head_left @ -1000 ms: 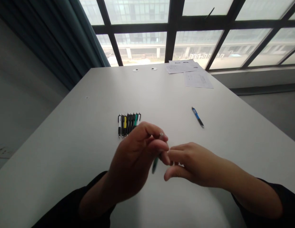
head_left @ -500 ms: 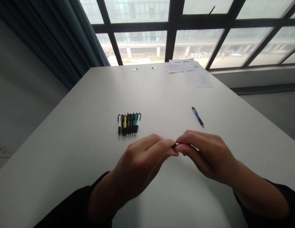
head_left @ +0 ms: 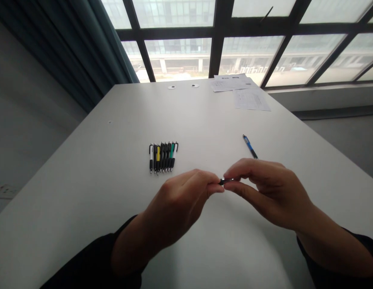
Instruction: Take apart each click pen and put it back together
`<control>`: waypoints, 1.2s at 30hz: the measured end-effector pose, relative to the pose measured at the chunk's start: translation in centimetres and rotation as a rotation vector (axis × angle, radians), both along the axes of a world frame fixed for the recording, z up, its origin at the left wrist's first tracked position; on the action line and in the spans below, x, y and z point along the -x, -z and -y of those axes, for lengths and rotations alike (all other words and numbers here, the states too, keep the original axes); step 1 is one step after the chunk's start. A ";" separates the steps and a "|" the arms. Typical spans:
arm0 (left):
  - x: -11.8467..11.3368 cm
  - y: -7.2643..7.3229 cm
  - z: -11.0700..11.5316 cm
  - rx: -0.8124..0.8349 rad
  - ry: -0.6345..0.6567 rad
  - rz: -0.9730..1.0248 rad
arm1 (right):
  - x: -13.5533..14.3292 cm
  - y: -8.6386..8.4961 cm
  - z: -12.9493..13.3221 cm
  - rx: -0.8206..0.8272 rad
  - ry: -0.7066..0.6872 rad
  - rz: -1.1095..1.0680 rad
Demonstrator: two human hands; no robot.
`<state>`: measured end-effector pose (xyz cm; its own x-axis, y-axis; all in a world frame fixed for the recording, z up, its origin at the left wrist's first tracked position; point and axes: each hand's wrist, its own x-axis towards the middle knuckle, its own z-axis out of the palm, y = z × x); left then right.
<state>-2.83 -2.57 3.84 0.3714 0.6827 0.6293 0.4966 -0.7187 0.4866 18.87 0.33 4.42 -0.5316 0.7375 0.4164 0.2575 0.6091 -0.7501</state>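
Above the near part of the white table (head_left: 201, 120), my left hand (head_left: 177, 204) pinches a pen (head_left: 222, 182). A short black section and a silvery end of it show; the rest is hidden in the fingers. Opposite it, my right hand (head_left: 270, 192) closes thumb and fingertips around the silvery end. Beyond my left hand lies a row of pens (head_left: 163, 157) side by side, mostly black, with white, yellow and green ones among them. A single blue pen (head_left: 249, 145) lies past my right hand, its lower tip now covered by the fingers.
Printed paper sheets (head_left: 251, 99) lie at the table's far right corner. Two small white round fittings (head_left: 195, 86) sit near the far edge. A dark curtain (head_left: 93, 52) hangs at the left, and a framed window (head_left: 218, 48) stands behind the table.
My right hand has shifted slightly right and up, its fingers more apart from my left hand. More of the pen, including its silvery end, now shows between the hands.
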 end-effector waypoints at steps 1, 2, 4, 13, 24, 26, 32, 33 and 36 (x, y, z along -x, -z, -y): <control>0.0 0.1 0.0 -0.003 -0.001 0.004 | 0.0 0.0 0.0 0.019 -0.017 -0.049; 0.0 0.1 -0.1 -0.003 0.003 0.007 | 0.1 0.0 0.0 0.050 -0.024 -0.091; 0.0 0.2 -0.1 -0.001 0.018 0.006 | 0.1 0.0 0.0 0.113 0.006 -0.087; 0.1 0.0 0.0 -0.012 0.011 0.003 | 0.1 0.3 0.0 0.062 -0.027 -0.136; 0.0 -0.3 -0.1 -0.006 0.009 0.036 | -0.4 -0.1 -0.1 -0.050 -0.061 -0.062; 0.0 -0.3 -0.1 0.027 0.012 0.046 | -0.4 -0.2 -0.3 -0.091 -0.084 -0.076; -0.2 -0.5 0.1 0.096 0.002 0.051 | -0.5 -0.3 -0.4 -0.102 -0.058 -0.096; -0.2 -0.5 0.1 0.103 0.003 0.047 | -0.5 -0.3 -0.3 -0.090 -0.052 -0.097; -0.2 -0.5 0.0 0.112 0.010 0.027 | -0.8 -0.5 -0.2 -0.067 -0.041 -0.106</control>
